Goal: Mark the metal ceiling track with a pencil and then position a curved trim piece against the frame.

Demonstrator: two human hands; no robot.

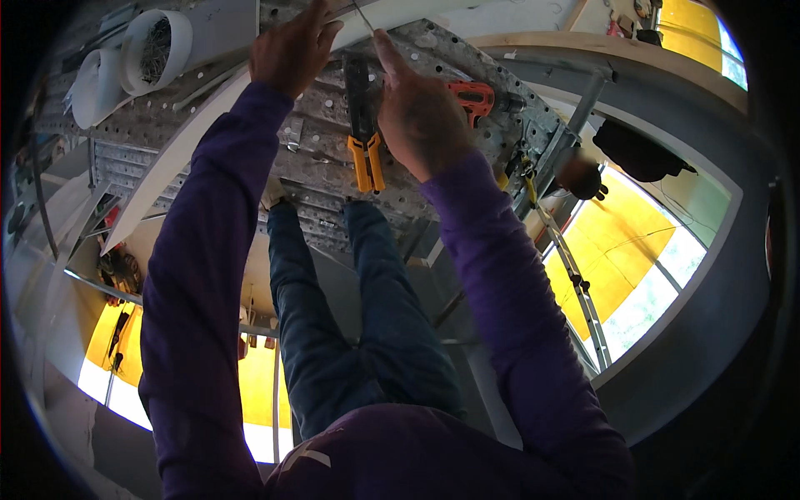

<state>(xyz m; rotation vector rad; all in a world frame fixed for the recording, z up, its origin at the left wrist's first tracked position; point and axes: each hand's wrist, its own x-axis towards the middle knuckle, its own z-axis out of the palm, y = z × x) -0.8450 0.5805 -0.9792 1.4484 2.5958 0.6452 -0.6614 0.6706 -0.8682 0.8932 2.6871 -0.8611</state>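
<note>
Landmark for all positions: the yellow-handled tool (pixel 364 158). Nearest the viewpoint, below the landmark, is the wearer's torso in a purple top (pixel 400 450); blue trousers (pixel 317 308) extend from it toward the landmark. The left hand (pixel 292 50) is above and to the left of the landmark, over the curved white strip (pixel 187 133). Its thumb side faces right; its other fingertips run out at the top edge, so their grip cannot be told. The right hand (pixel 425 117) is just right of the landmark. Its index finger is extended, with its tip at the lower end of a thin rod (pixel 363 17); whether the two touch cannot be told. Its remaining fingers are hidden, and their state cannot be told. The white strip passes left of and above the landmark, crossing the perforated metal platform (pixel 325 117) on which the landmark lies. A red drill (pixel 473 100) is to the right of the landmark, beyond the right hand. Two white buckets are far to the left: one holds thin metal pieces (pixel 156 54). Farthest, below right of the landmark, is a yellow-covered window (pixel 617 229)
</note>
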